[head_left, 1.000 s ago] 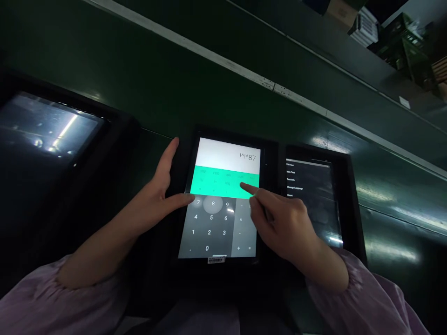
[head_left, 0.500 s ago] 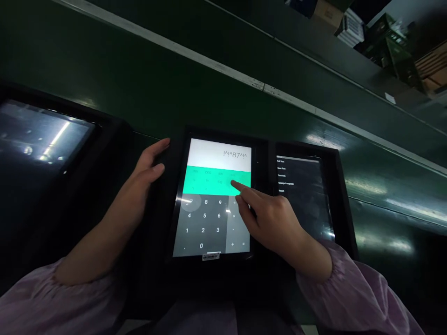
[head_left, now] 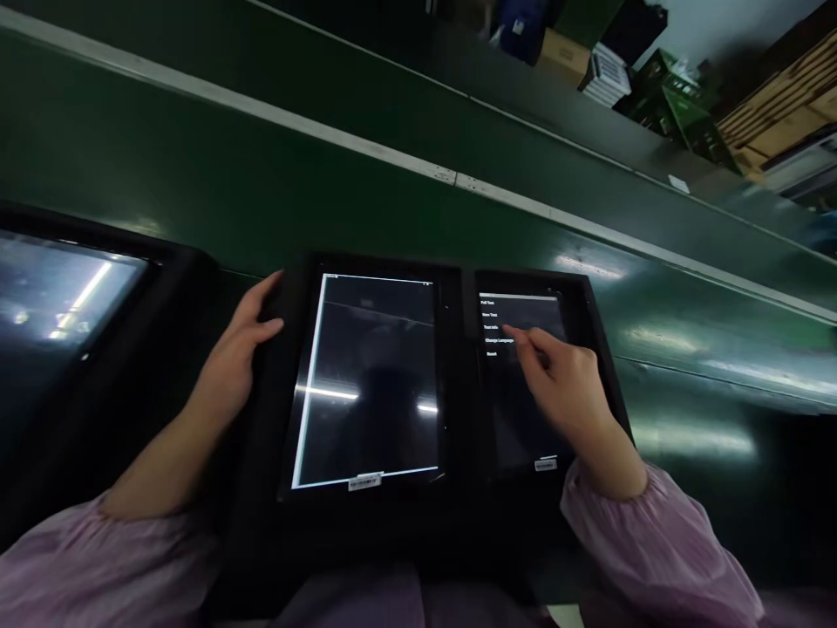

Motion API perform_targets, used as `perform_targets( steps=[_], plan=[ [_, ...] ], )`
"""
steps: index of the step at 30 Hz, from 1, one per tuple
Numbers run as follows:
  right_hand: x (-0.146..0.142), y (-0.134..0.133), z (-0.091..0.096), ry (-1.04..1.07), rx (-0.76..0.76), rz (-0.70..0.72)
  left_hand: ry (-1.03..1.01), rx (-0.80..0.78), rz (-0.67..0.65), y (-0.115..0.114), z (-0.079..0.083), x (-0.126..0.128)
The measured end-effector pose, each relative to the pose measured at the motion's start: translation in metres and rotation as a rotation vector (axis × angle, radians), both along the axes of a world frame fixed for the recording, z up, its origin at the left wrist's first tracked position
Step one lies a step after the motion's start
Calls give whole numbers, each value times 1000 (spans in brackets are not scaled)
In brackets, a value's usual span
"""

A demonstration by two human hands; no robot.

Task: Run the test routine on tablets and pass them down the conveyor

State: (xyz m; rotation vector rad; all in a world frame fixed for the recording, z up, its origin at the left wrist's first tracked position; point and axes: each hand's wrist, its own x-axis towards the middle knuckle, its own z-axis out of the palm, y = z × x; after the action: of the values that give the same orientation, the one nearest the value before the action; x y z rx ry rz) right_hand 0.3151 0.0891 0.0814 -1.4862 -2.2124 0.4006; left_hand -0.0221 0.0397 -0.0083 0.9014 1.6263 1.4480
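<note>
Two tablets lie side by side in black trays in front of me. The middle tablet [head_left: 370, 384] shows a dark screen with a thin white outline. My left hand [head_left: 236, 349] rests on the left edge of its tray [head_left: 275, 419], fingers curled over the rim. The right tablet [head_left: 523, 384] shows a dark menu with white text lines. My right hand [head_left: 562, 384] hovers over it, index finger stretched out and pointing at the menu lines, other fingers curled in. Both arms wear pale pink sleeves.
A third tablet [head_left: 58, 296] with a glossy reflecting screen sits in a black tray at the far left. All stand on a dark green conveyor belt [head_left: 327, 183] with a white rail [head_left: 458, 181]. Green crates [head_left: 673, 105] and cardboard boxes are stacked at the back right.
The middle tablet's calculator screen has gone dark. My right hand left it and moved right onto the other tablet's menu. My left hand drew back from the keypad to the tray's edge.
</note>
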Motion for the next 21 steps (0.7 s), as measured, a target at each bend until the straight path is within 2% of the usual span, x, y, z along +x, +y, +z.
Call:
perform_targets(
  steps=[2, 4, 8, 10, 14, 17, 21],
  plan=[
    [7, -1, 1, 17, 7, -18, -21, 1, 42, 7, 7, 4],
    [21, -2, 5, 76, 52, -124, -49, -12, 31, 14, 13, 9],
    [71, -1, 4, 200, 95, -417, -56, -59, -10, 26, 20, 12],
    [99, 0, -4, 244, 59, -487, -21, -83, -18, 31, 20, 9],
    [132, -5, -27, 449, -139, -524, 91, -139, -74, 36, 16, 2],
    [139, -15, -42, 511, -273, -515, 79, -124, -87, 36, 12, 1],
    [144, -31, -54, 698, -419, -484, 52, -76, -86, 34, 9, 8]
  ],
)
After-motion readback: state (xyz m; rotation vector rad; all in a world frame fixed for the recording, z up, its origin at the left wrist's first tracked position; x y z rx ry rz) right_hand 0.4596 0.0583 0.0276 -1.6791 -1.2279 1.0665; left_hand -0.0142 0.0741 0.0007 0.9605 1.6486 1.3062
